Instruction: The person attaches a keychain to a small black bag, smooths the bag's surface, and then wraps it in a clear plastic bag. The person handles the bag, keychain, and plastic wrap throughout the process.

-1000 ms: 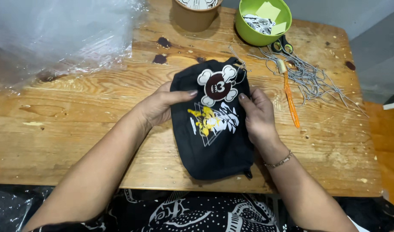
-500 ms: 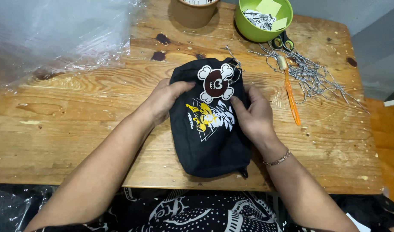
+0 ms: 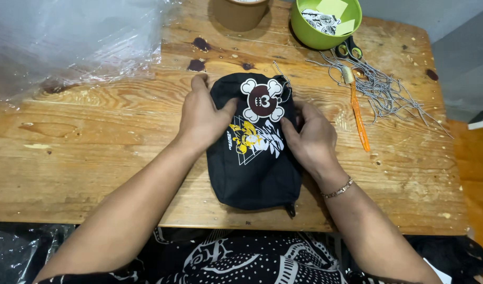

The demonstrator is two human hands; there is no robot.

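A black fabric pouch (image 3: 249, 168) lies on the wooden table (image 3: 94, 152), printed with a yellow and white design. A round white and dark red skull-shaped tag (image 3: 262, 100) hangs at its top end. My left hand (image 3: 202, 118) grips the pouch's left edge with the thumb on top. On the right edge my right hand (image 3: 310, 139) holds the pouch, fingers curled by the tag; a bracelet sits on that wrist. A small zip pull shows at the pouch's near corner.
Clear plastic wrap (image 3: 68, 42) covers the far left. A brown cup (image 3: 240, 13) and a green bowl (image 3: 325, 26) of stickers stand at the back. Scissors (image 3: 348, 51), a pile of ball chains (image 3: 381, 87) and an orange tool (image 3: 358, 113) lie to the right.
Both hands have shifted their grip on the pouch and turned it a little more upright; the view has moved closer and slightly down.
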